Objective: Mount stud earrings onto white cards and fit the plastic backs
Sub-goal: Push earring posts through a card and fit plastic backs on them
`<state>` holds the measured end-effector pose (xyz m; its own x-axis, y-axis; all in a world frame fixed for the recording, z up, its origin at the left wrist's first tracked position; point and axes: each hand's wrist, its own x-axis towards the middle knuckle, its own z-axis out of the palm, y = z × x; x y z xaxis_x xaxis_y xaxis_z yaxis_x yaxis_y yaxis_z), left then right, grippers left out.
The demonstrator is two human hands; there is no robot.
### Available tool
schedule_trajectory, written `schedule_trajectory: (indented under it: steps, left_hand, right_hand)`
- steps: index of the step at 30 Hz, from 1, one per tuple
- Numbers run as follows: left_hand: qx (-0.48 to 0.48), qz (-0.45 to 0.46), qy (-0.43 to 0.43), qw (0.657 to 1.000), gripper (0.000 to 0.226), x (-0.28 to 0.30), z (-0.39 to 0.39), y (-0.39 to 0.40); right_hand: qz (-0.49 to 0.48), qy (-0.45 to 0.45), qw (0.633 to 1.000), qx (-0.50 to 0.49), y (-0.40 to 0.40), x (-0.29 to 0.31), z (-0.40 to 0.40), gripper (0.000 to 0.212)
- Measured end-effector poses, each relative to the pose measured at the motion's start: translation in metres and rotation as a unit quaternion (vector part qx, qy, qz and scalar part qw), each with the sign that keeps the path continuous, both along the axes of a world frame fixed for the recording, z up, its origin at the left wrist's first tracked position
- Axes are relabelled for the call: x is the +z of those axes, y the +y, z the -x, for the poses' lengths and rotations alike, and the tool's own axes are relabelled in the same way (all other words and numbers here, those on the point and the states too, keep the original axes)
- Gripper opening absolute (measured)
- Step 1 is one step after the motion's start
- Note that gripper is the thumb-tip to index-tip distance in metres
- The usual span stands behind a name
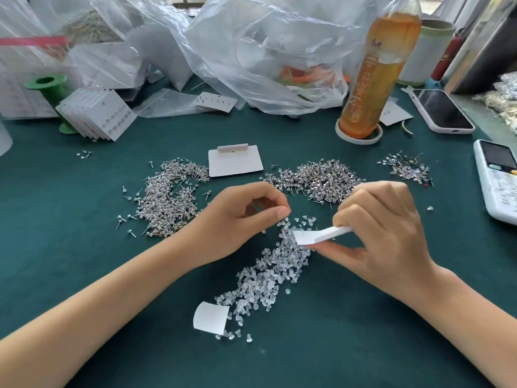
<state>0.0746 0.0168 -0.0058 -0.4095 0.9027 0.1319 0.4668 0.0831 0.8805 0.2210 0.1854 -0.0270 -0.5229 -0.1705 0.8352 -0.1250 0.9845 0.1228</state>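
Stud earrings lie in loose heaps on the green table (70,247): one heap (170,197) to the left, a second heap (316,180) at centre behind my hands, a small third scatter (405,168) to the right. Clear plastic backs (265,278) form a long pile running from between my hands toward me.

My right hand (383,236) grips a white card (321,235), thumb beneath and curled fingers on top, card held edge-on just above the far end of the backs pile. My left hand (246,219) has thumb and forefinger pressed together at the tips, right beside the pile; whether a back or stud sits in the pinch I cannot tell, too small.

Blank card (235,161) lies flat between the two large heaps. Curled card piece (209,317) rests at the near end of the backs. Finished cards (98,116) lean stacked against a green spool (53,91), far left. Bottle (377,68) of orange drink, phone (442,110), and plastic bags (251,51) stand behind.
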Motion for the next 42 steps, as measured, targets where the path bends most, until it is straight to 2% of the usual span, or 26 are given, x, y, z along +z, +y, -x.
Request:
schedule_trajectory:
  steps: [3,8,28,34,42]
  left_hand:
    - [-0.029,0.002,-0.105,0.994,0.014,0.004,-0.007,0.0]
    - [-0.058,0.025,-0.15,0.987,0.016,0.002,-0.013,-0.002]
    - [-0.055,0.029,-0.117,0.991,0.006,0.003,-0.012,-0.003]
    - [-0.032,0.011,-0.133,0.991,0.016,0.002,-0.015,-0.002]
    - [-0.051,0.044,-0.122,0.99,0.015,0.004,-0.013,-0.004]
  right_hand:
    - [-0.033,0.0,0.999,0.011,-0.002,-0.001,0.001,0.037]
    - [-0.042,-0.002,0.999,0.016,-0.004,-0.002,0.002,0.041]
    - [-0.034,-0.002,0.999,0.004,-0.005,-0.002,0.003,0.043]
    - [-0.036,0.01,0.999,-0.01,-0.006,-0.003,0.003,0.044]
    - [-0.054,0.002,0.999,0.008,-0.007,-0.004,0.001,0.039]
